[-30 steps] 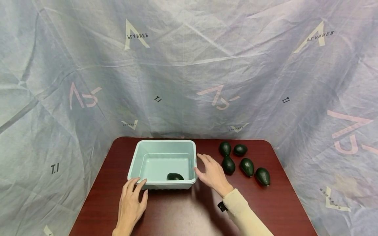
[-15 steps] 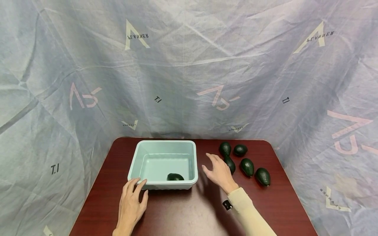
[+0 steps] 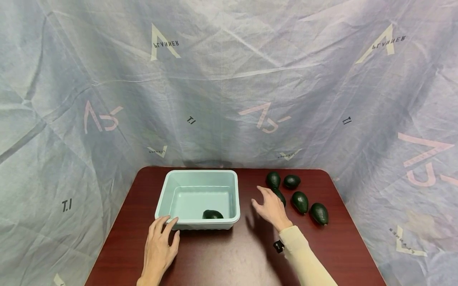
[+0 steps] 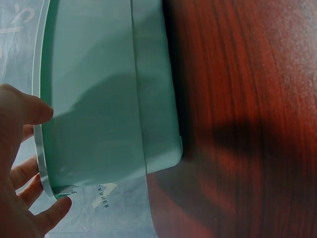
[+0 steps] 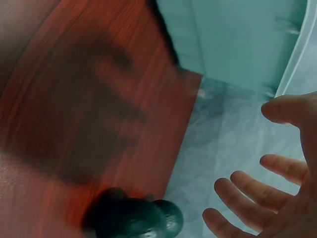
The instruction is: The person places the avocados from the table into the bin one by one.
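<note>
Table (image 3: 207, 258), dark red-brown, wood-grained, far corners rounded. Directly upon it I count: one tub (image 3: 200, 221), pale green, rectangular, open-topped, standing upright; five avocados (image 3: 299, 202), dark green, lying loose to the right of the tub: two nearest it, one of these part-hidden; three farther from it.
</note>
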`<action>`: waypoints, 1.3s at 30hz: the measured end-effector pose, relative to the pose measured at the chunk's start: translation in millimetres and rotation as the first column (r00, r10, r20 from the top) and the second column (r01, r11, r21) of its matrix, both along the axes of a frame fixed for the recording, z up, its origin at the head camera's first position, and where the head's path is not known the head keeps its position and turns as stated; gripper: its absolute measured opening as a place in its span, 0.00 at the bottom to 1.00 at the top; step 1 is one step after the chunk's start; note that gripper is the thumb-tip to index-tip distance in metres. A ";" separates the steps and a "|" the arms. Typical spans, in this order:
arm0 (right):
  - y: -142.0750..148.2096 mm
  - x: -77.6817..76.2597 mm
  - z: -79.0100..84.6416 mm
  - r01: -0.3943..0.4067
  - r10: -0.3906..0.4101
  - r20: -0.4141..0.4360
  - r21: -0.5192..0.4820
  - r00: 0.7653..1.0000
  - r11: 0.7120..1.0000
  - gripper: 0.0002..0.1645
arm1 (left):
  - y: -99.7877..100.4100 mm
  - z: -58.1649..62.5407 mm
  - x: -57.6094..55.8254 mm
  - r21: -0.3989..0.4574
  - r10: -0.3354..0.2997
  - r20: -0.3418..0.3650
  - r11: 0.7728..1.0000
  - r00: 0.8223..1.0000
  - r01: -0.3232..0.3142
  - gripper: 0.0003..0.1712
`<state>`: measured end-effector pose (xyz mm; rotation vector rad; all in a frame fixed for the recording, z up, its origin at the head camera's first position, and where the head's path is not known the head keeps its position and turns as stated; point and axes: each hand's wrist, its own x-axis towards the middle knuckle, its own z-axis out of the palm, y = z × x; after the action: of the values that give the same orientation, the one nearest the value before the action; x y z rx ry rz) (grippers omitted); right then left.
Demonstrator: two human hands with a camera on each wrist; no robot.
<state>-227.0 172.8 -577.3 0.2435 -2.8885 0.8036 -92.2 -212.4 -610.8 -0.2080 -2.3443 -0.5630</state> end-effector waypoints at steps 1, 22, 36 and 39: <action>1.6 -0.8 -1.4 0.001 -0.001 0.010 0.000 1.000 1.000 0.38 | 0.1 -0.1 0.1 0.000 0.001 0.002 1.000 1.000 -0.001 0.24; 24.4 -10.5 -24.9 0.052 -0.053 0.091 0.018 0.994 0.999 0.39 | 0.9 1.5 0.4 -0.008 0.001 -0.007 1.000 1.000 -0.001 0.24; 38.8 -16.9 -40.1 0.120 -0.121 0.013 0.061 0.993 0.991 0.35 | 1.1 1.1 0.6 -0.009 0.005 0.014 1.000 1.000 -0.005 0.24; 43.0 -17.2 -42.1 0.137 -0.139 0.018 0.061 0.990 0.989 0.34 | 0.9 1.1 0.6 -0.009 0.005 0.012 1.000 1.000 -0.005 0.24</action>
<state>-244.2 215.9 -619.4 0.0400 -2.9139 0.7024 -91.7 -211.5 -609.8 -0.2030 -2.3587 -0.5530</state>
